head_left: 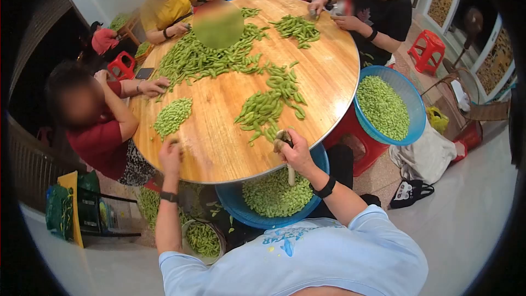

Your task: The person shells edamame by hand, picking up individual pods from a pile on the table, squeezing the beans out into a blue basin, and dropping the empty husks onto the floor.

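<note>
My left hand (pixel 170 157) is over the near left edge of the round wooden table (pixel 213 131), just below a small pile of shelled green beans (pixel 172 116). Its fingers are blurred, so I cannot see whether anything is in them. My right hand (pixel 296 156) is closed at the table's front edge, beside a heap of green bean pods (pixel 263 111). A pale, handle-like stick (pixel 291 175) sticks out below its palm; the other end is hidden. Dark coverings show around its fingertips. Below this hand sits a blue basin (pixel 227 200) full of shelled beans (pixel 276 194).
A large pod heap (pixel 211 57) and a smaller one (pixel 296 30) lie farther back. Three people sit around the table. At right, a blue basket (pixel 419 118) of shelled beans rests on a red stool (pixel 364 151). A bucket (pixel 218 252) of pods stands at lower left.
</note>
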The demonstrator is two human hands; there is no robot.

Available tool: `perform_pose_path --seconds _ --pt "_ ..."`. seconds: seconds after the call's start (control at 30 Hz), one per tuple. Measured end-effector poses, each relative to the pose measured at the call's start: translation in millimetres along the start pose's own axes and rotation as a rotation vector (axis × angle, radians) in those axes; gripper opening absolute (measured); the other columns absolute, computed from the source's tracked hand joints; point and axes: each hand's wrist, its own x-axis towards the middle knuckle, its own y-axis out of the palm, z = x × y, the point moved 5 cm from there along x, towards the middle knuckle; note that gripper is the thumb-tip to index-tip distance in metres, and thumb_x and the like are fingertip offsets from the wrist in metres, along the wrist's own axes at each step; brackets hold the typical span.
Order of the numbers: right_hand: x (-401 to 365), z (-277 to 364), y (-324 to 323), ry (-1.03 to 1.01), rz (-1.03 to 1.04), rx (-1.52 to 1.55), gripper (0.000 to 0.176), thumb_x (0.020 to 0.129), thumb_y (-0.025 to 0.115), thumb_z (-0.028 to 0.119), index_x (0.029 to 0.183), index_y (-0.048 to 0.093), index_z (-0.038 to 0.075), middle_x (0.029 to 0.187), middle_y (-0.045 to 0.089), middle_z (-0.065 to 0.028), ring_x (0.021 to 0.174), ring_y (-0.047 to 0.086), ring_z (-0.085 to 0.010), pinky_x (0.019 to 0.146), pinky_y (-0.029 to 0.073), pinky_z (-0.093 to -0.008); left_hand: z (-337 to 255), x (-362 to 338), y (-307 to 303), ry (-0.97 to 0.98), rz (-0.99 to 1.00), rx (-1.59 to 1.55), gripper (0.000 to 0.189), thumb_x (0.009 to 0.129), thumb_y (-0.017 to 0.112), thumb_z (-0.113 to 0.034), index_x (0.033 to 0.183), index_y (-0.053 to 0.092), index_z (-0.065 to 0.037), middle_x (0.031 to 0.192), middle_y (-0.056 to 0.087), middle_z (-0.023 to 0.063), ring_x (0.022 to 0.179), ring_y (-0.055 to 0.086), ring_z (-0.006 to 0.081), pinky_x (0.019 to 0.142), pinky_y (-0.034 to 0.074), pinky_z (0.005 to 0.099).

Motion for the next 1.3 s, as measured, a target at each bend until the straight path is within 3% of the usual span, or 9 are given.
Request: perform_pose_path --seconds 0.07,0.13,0.27,0.33,0.4,0.6,0.97,1.0,1.3 --pt "-0.2 -0.5 0.6 0.018 0.018 0.011 0.010 0.090 0.053 0.009 0.094 0.053 0.000 0.069 0.059 -0.0049 0.053 0.050 -0.0074 0.047 0.040 -0.0243 -30.7 -16.7 51.4 0.111 0.153 0.156 0.016 0.086 0.056 -0.008 0.098 0.061 0.000 0.072 0.057 0.0029 0.060 0.054 0.0121 0.054 0.044 0.0250" --pt "-1.7 1.7 0.5 0.003 0.036 0.000 0.013 0.093 0.050 0.012 0.095 0.054 0.000 0.070 0.059 -0.0045 0.053 0.049 -0.0071 0.048 0.040 -0.0233 -45.8 -22.0 100.4 0.432 0.205 0.244 0.014 0.085 0.057 -0.007 0.095 0.063 0.001 0.075 0.061 0.0046 0.068 0.058 0.0134 0.061 0.048 0.0271" --pt "-2.8 0.4 1.1 -0.010 0.034 0.048 0.016 0.095 0.048 0.014 0.101 0.054 0.001 0.072 0.058 -0.0042 0.052 0.048 -0.0061 0.047 0.039 -0.0215 -76.7 -10.7 174.0 0.617 0.218 0.445 0.017 0.083 0.060 -0.012 0.094 0.064 -0.001 0.084 0.065 0.0169 0.076 0.064 0.0295 0.069 0.050 0.0355" --pt "-7.9 -0.3 0.0 -0.011 0.029 0.016 0.016 0.095 0.047 0.014 0.102 0.054 0.001 0.072 0.058 -0.0041 0.052 0.048 -0.0061 0.047 0.039 -0.0214 -67.2 5.2 197.0 0.578 0.151 0.520 0.018 0.082 0.060 -0.016 0.091 0.064 -0.001 0.087 0.064 0.0201 0.082 0.062 0.0375 0.073 0.050 0.0422" --pt "-3.7 -2.0 1.2 -0.025 0.000 0.001 0.018 0.096 0.046 0.015 0.106 0.053 0.001 0.073 0.059 -0.0043 0.051 0.048 -0.0063 0.045 0.038 -0.0211 -60.7 11.4 210.7 0.468 0.203 0.712 0.018 0.081 0.058 -0.016 0.088 0.063 0.000 0.089 0.062 0.0211 0.087 0.059 0.0390 0.077 0.048 0.0456" --pt "-1.3 -8.7 1.2 -0.092 0.029 0.016 0.021 0.098 0.042 0.016 0.109 0.052 0.000 0.072 0.058 -0.0066 0.048 0.049 -0.0080 0.042 0.038 -0.0205 -54.3 8.8 210.9 0.396 0.190 0.626 0.018 0.078 0.060 -0.012 0.085 0.061 0.004 0.091 0.060 0.0235 0.091 0.058 0.0396 0.080 0.047 0.0448" --pt "-2.3 -7.1 0.4 -0.091 0.016 -0.028 0.018 0.097 0.042 0.011 0.108 0.051 0.001 0.075 0.058 -0.0053 0.051 0.048 -0.0066 0.044 0.039 -0.0207 -58.8 -21.2 175.5 0.377 0.349 0.358 0.025 0.079 0.061 -0.013 0.097 0.059 0.005 0.093 0.057 0.0210 0.086 0.057 0.0359 0.076 0.045 0.0435" --pt "-2.7 -6.1 1.6 -0.108 0.021 -0.025 0.017 0.097 0.042 0.011 0.108 0.051 0.001 0.075 0.058 -0.0051 0.051 0.048 -0.0066 0.044 0.039 -0.0207 -55.3 -24.0 172.1 0.329 0.398 0.379 0.023 0.085 0.060 -0.015 0.099 0.060 0.003 0.101 0.058 0.0153 0.087 0.057 0.0261 0.073 0.046 0.0369" --pt "0.1 -6.5 3.5 -0.131 0.028 -0.024 0.018 0.096 0.043 0.011 0.108 0.051 0.001 0.073 0.058 -0.0056 0.050 0.047 -0.0063 0.043 0.038 -0.0201 -34.5 -22.9 152.0 0.006 0.457 -0.281 0.021 0.092 0.057 -0.018 0.108 0.057 -0.004 0.085 0.063 0.0019 0.070 0.055 0.0069 0.062 0.046 0.0226"
